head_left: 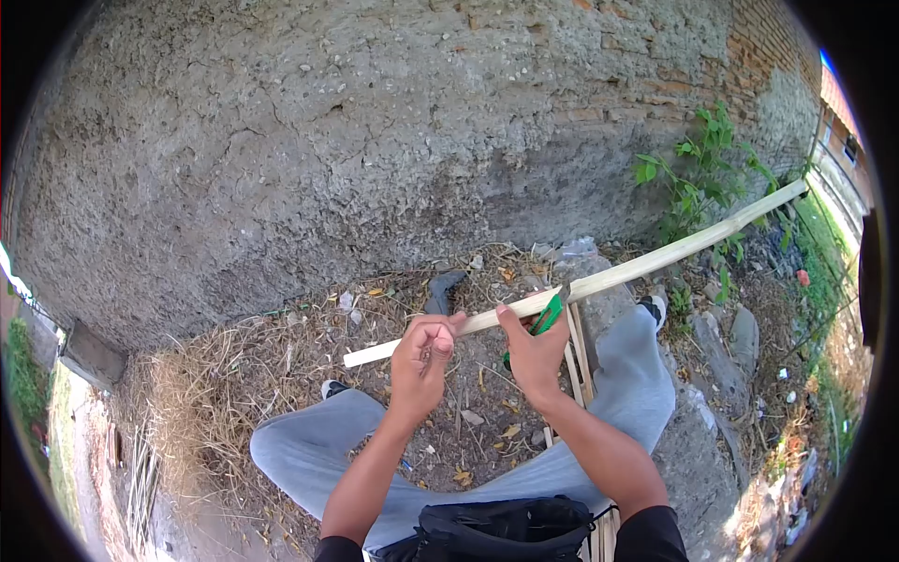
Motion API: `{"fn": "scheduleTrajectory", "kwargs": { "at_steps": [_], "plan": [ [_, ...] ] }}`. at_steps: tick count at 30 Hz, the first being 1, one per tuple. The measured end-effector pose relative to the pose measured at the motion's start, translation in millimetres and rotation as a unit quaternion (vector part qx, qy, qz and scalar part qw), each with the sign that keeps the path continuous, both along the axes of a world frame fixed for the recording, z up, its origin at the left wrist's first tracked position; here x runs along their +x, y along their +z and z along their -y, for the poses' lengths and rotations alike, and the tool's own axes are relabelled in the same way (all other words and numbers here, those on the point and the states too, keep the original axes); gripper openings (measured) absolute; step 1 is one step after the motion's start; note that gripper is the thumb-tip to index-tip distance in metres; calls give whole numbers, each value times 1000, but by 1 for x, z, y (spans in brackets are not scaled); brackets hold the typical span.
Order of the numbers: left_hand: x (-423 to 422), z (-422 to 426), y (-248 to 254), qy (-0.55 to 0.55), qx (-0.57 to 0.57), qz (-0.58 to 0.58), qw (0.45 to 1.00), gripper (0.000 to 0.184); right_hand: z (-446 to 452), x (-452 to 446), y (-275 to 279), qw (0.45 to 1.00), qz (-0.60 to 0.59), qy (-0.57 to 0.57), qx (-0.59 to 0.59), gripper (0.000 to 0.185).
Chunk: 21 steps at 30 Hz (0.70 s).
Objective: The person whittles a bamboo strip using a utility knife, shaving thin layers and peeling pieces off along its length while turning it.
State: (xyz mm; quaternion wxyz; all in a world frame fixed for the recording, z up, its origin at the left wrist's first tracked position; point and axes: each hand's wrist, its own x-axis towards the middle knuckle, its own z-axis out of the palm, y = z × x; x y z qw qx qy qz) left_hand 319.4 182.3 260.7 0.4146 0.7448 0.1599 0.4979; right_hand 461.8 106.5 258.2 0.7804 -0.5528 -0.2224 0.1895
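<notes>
Nearer than the wooden strip (609,277), a bag (487,539) hides its contents.

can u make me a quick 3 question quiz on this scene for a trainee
1. Which hand holds the bright green-handled cutter?
2. True or false: the long, pale wooden strip lies flat on the ground along its whole length.
3. Fill in the blank: the leafy green plant stands beside the rough grey ____.

Key:
1. The right hand.
2. False; it is raised off the ground where the hands meet it.
3. Wall.
</notes>
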Motion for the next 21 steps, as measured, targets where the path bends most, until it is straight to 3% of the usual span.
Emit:
{"fn": "scheduleTrajectory", "kwargs": {
  "at_steps": [1, 3, 5, 6, 9, 16, 21],
  "plan": [
    [-4, 0, 3, -41, -98, 74, 992, 14, 1, 0, 2, 1000, -2, 1, -2, 34],
    [-15, -7, -1, 20, -42, 34, 998, 25, 4, -2, 7, 1000, 8, 11, 0, 35],
    [-20, -7, 3, 146, 171, -19, 974, 24, 5, -5, 10, 1000, 5, 19, -5, 35],
    [-21, -4, 8, 148, 260, -60, 952, 22, 6, -7, 12, 1000, -3, 18, -1, 35],
    [-18, 2, 2, 176, 344, -122, 914, 22, 4, -9, 9, 1000, -19, 22, 9, 36],
    [-7, 2, -13, 210, 359, -113, 902, 17, -4, -4, -11, 1000, 7, -4, 12, 38],
    [-4, 7, -11, 195, 324, -195, 905, 11, 0, -6, -3, 1000, -12, 4, -20, 36]
  ]
}}
